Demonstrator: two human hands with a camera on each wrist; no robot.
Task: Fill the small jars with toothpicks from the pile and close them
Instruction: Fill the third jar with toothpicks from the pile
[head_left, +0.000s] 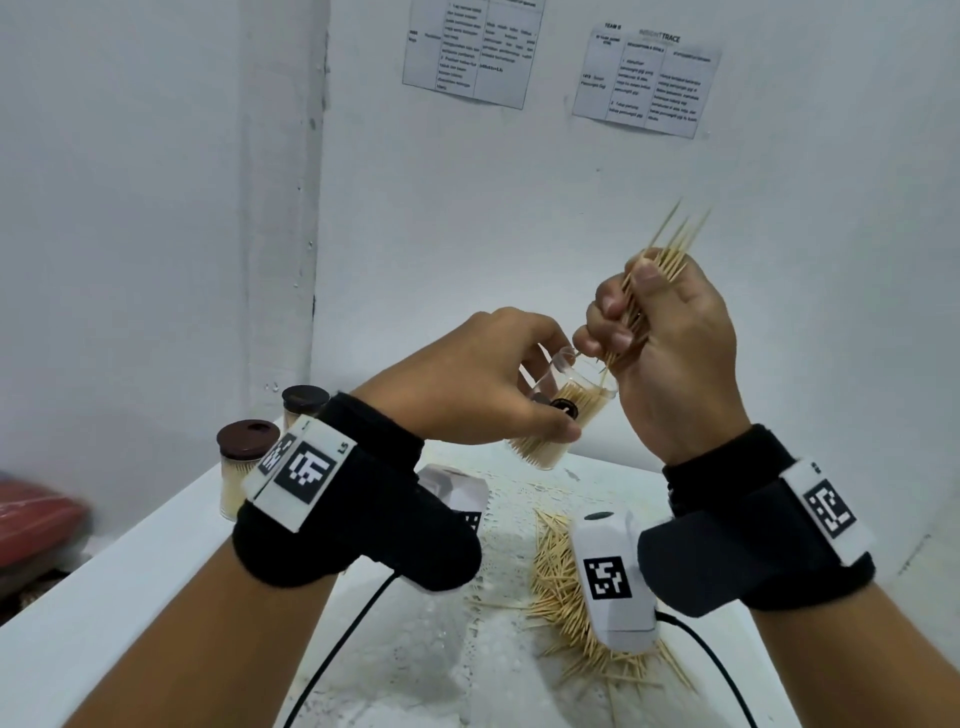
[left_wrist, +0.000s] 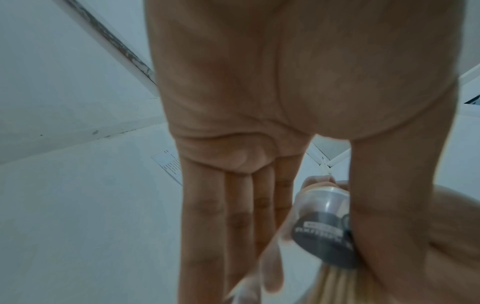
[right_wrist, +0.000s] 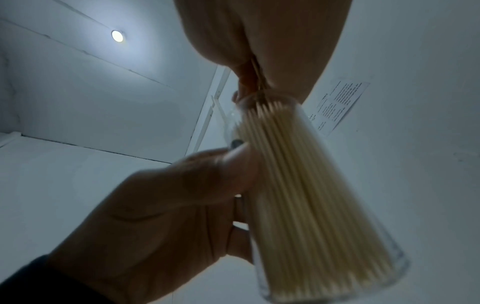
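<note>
— Where's the jar (head_left: 563, 415)?
— Above the desk (head_left: 130, 561), tilted, left hand (head_left: 467, 384) curled round it; right hand (head_left: 670, 343) clamps a bundle (head_left: 660, 265) at its mouth.
— Around?
— Pile (head_left: 556, 577) below; two lidded jars (head_left: 244, 467) at the left edge

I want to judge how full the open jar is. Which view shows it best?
The right wrist view: the clear jar fills the frame, packed with toothpicks. The head view shows it small and tilted in the left hand. The left wrist view shows only a blurred part beside the thumb.
</note>
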